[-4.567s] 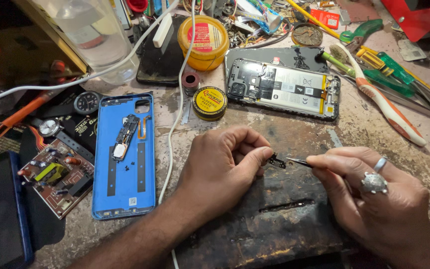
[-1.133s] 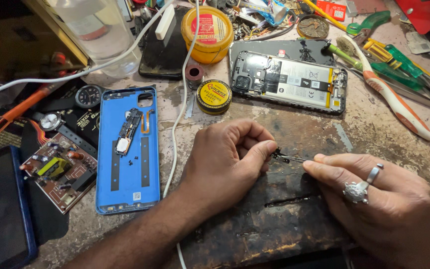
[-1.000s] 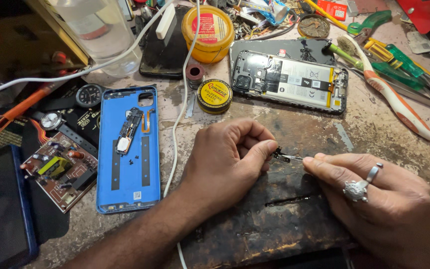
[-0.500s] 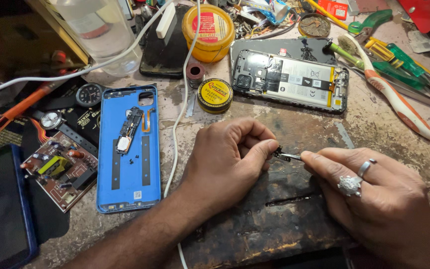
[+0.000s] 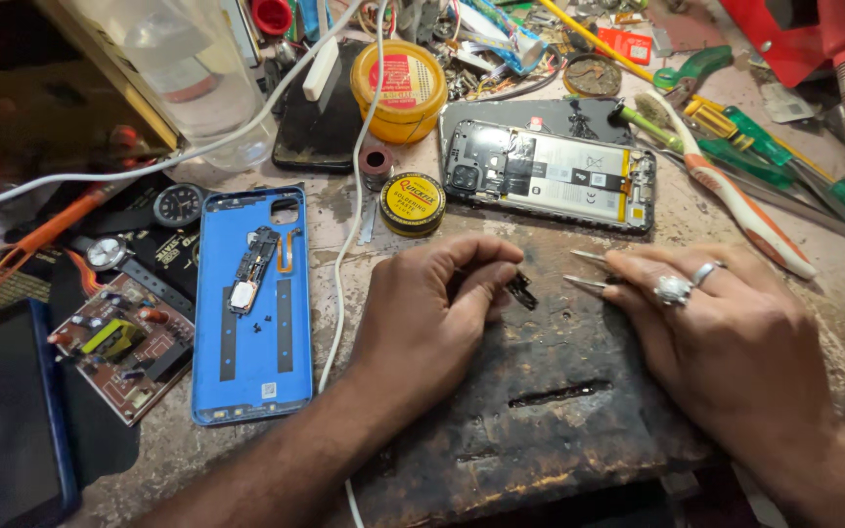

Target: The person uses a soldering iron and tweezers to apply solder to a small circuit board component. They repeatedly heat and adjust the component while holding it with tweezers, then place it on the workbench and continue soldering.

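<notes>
I keep left hand (image 5: 432, 313) pinched on small black part (image 5: 522, 289), pressed to dark block (image 5: 550, 411) mid-surface. Right hand (image 5: 726, 342) grips tweezers (image 5: 589, 271); tips just right of part. Best approach slowly, low.

Centre: left hand (image 5: 432, 313) and right hand (image 5: 726, 332) rested on a work block (image 5: 540, 411) — a small part (image 5: 521, 289) and tweezers (image 5: 589, 271) lay between them.
Left: back cover (image 5: 251, 303), then circuit board (image 5: 124, 347).
Behind: opened phone (image 5: 550, 176), paste tin (image 5: 413, 203).

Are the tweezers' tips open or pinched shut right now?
Open. The two metal tips of the tweezers in the right hand stand apart, gripping nothing; the small black part sits at the left hand's fingertips.
</notes>
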